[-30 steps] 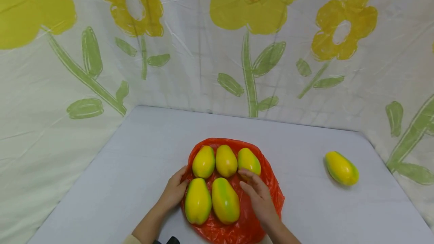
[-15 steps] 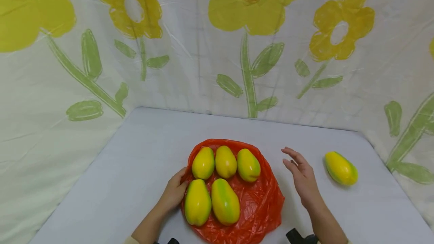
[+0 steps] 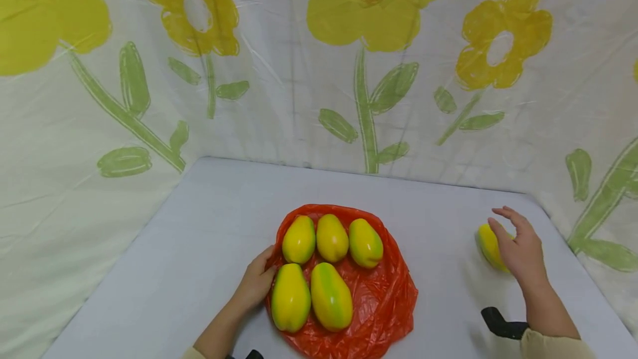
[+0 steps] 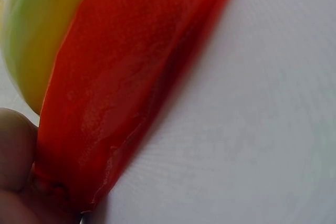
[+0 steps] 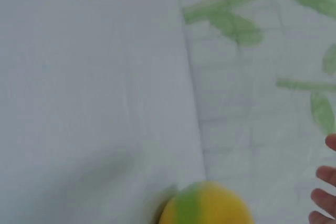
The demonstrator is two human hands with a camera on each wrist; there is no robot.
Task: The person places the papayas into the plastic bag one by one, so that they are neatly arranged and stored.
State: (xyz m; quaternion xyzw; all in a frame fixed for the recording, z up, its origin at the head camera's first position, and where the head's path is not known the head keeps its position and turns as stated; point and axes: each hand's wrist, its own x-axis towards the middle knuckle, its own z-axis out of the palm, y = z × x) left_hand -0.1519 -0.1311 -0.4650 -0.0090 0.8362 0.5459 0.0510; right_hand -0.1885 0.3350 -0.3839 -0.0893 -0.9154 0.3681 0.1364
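A red plastic bag lies spread open on the table, its rim rolled up around several yellow-green papayas. Three sit in a back row and two in front, leaving the bag's right front part bare. My left hand grips the bag's left rim; in the left wrist view the thumb presses against the red film. At the right, my right hand hovers over a lone papaya, partly covering it, with fingers apart and nothing held. The right wrist view shows that papaya below the spread fingers.
The white table reaches back to a hanging cloth printed with yellow flowers. A black wrist mount sticks out beside the right forearm.
My right hand has left the back-right papaya in the bag and swung right across the table to the lone papaya. The left hand has stayed on the bag's rim.
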